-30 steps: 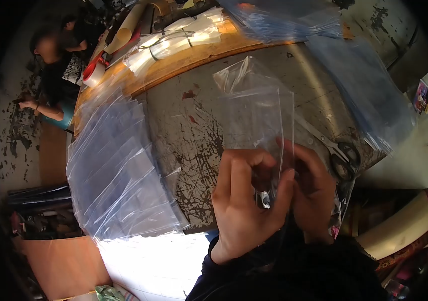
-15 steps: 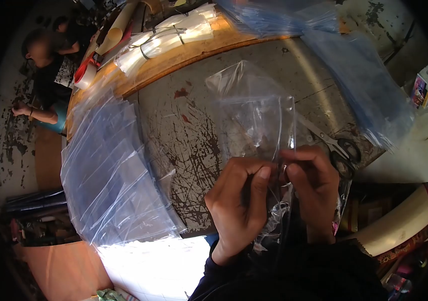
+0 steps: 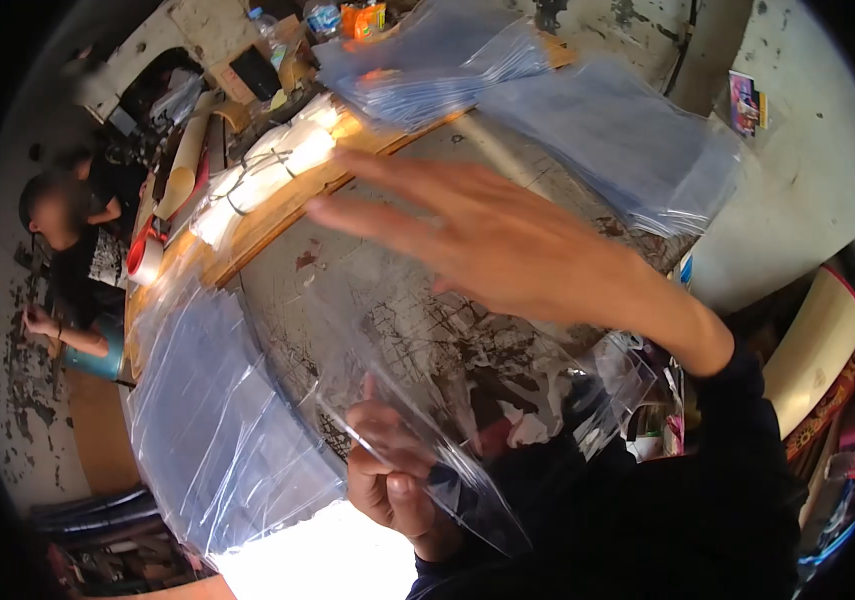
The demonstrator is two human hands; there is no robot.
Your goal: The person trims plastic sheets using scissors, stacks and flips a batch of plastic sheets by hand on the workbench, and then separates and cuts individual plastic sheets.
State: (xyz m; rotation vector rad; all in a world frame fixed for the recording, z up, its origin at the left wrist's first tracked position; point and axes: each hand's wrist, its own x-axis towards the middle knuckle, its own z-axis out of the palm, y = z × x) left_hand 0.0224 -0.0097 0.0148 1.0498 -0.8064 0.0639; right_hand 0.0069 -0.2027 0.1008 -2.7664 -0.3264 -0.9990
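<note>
The scratched tabletop (image 3: 272,265) carries a fan of bluish clear sheets (image 3: 217,400) on the left and another spread of sheets (image 3: 617,140) at its far right corner. The right hand (image 3: 492,235) no longer works close beside the left hand (image 3: 394,475) but stretches forward above the tabletop, its fingers extended and slightly parted with nothing visible in them, which leaves the clear plastic sleeve (image 3: 437,450) to the left hand alone. That sleeve slants near the person's body, where the left fingers, mostly curled with the thumb folded in, appear to grip it.
</note>
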